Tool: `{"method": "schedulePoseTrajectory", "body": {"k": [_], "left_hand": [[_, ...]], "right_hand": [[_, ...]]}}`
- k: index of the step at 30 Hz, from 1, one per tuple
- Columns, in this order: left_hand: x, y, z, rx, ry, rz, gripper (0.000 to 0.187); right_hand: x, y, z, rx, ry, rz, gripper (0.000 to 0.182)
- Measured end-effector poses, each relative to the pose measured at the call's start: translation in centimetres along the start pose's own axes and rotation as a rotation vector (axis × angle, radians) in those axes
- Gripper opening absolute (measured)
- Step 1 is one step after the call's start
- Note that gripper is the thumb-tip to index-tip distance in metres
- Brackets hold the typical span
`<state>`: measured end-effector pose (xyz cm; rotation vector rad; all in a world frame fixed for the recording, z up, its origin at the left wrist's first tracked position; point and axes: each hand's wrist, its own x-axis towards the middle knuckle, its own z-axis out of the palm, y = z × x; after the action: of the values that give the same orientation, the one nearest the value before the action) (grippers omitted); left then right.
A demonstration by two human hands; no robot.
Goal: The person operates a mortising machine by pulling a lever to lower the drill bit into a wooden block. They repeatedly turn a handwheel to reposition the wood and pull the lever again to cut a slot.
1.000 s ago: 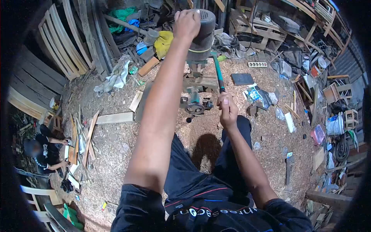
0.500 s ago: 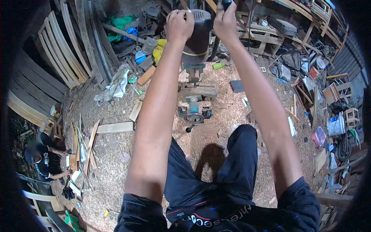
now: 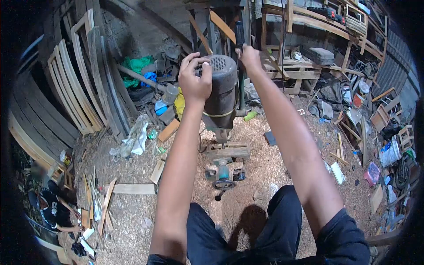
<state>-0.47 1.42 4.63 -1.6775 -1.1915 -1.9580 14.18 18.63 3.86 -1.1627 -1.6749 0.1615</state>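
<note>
Before me stands an upright drill-like machine, its dark motor housing point(image 3: 219, 88) topped by a vented cap. My left hand point(image 3: 194, 81) is at the housing's upper left side, fingers bent and apart, touching or nearly touching the cap. My right hand point(image 3: 249, 58) is closed round the lower part of a lever with a black handle point(image 3: 239, 33), right of the motor. Below the motor, a narrow bit points down at a wood block point(image 3: 229, 153). Under the block sits a green vise-like base with a round handwheel point(image 3: 224, 184).
A co-worker point(image 3: 55, 205) crouches at the lower left among wood strips point(image 3: 106, 205). Curved wooden pieces point(image 3: 73, 88) lean on the left wall. Wood shavings cover the floor. Wooden racks point(image 3: 304, 73) and a pink basket point(image 3: 372, 173) stand to the right.
My view has tilted up, showing more of the back wall and the black handle. My left hand has shifted down from the top of the motor to its side, its fingers loosened.
</note>
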Motion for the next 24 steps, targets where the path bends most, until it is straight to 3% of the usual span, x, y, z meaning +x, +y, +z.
{"method": "schedulePoseTrajectory", "body": {"k": [1, 5, 10, 13, 18, 21, 22, 24], "left_hand": [[0.3, 0.2, 0.0, -0.007, -0.001, -0.008, 0.020], [1.2, 0.6, -0.1, -0.025, 0.004, -0.012, 0.020], [1.3, 0.7, -0.4, -0.028, -0.051, -0.042, 0.021], [1.3, 0.3, -0.2, -0.031, -0.035, -0.029, 0.021], [1.6, 1.0, -0.3, -0.047, -0.010, -0.039, 0.022], [1.1, 0.8, -0.5, 0.035, -0.019, -0.008, 0.029], [0.7, 1.1, -1.1, 0.075, -0.086, -0.091, 0.037], [-0.9, 1.3, -1.3, 0.096, -0.009, -0.125, 0.047]], "right_hand": [[0.4, 1.3, 0.7, 0.070, -0.058, 0.111, 0.025], [-1.6, 5.2, 4.4, 0.012, -0.014, -0.008, 0.021], [-3.6, 3.9, 3.7, 0.108, 0.045, 0.029, 0.020], [-2.7, 4.7, 4.0, 0.164, -0.054, 0.105, 0.021], [-2.2, 6.0, 4.9, 0.055, -0.011, 0.010, 0.021], [-5.8, 6.1, 4.0, 0.051, 0.009, 0.013, 0.028], [-7.8, 6.2, 4.1, 0.052, 0.070, 0.122, 0.037], [-13.7, 5.3, 1.9, 0.140, 0.068, 0.172, 0.042]]}}
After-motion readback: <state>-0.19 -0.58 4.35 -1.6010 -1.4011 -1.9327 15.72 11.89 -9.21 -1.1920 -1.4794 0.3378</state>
